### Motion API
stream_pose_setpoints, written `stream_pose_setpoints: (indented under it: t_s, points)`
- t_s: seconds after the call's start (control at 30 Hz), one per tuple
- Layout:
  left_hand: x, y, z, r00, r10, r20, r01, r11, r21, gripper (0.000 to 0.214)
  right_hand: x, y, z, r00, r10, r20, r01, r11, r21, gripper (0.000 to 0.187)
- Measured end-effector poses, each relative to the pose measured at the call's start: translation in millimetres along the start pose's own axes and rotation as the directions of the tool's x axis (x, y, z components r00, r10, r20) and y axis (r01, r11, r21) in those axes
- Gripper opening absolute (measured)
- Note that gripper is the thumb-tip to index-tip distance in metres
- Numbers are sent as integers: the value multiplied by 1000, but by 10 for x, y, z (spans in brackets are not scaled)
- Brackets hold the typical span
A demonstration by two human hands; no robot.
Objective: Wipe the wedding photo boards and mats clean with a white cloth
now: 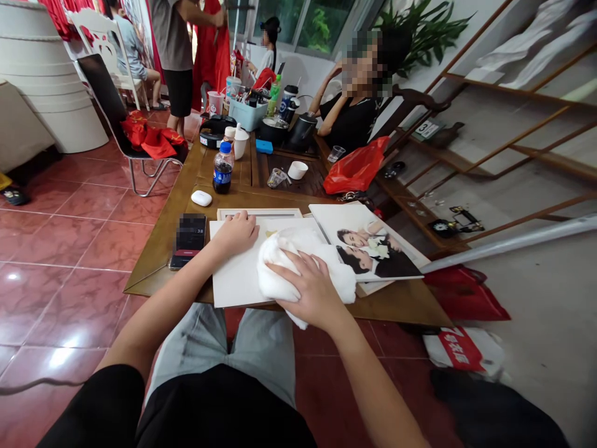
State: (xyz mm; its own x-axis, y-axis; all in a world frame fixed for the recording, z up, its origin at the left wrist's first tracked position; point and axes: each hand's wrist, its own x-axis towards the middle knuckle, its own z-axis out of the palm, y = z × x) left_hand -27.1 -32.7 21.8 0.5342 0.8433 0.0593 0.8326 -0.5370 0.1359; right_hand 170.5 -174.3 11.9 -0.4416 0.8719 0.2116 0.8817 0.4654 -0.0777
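A white panel lies flat at the near edge of a low wooden table. My left hand rests on its far left corner, fingers curled down against it. My right hand presses a bunched white cloth onto the panel, fingers spread over the cloth. A printed wedding photo lies just right of the cloth, overlapping other sheets. A white picture frame lies behind the panel.
On the table lie a black phone, a white earbud case, a cola bottle, cups, kettles and a red plastic bag. A seated person in black is at the far right. Others stand behind. Red bags lie on the floor at right.
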Motion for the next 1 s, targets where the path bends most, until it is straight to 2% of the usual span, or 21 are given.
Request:
stream_pose_setpoints:
  t_s: [0.13,0.27,0.47,0.7,0.83,1.0]
  points:
    - [6,-9,17,1000,11,-7,-11,1000,6,43,224,-13,10,999,48,-3,-48,999,5,59]
    - [7,-25,35,999,29,-14,-29,999,24,42,310,-18,10,998,69,2,-69,998,9,59]
    - [4,-24,20,1000,30,-9,-30,999,16,43,155,-74,-16,999,-46,9,45,998,33,61]
    - [2,-8,13,1000,-4,-17,3,1000,-28,41,-61,-249,-22,995,-97,6,96,993,64,63]
    - [-3,-10,15,1000,4,-11,-4,1000,-21,41,-18,-316,-20,998,-58,17,57,997,50,63]
    - [-4,-24,12,1000,21,-1,-21,1000,10,41,204,-412,8,999,50,3,-50,999,20,62]
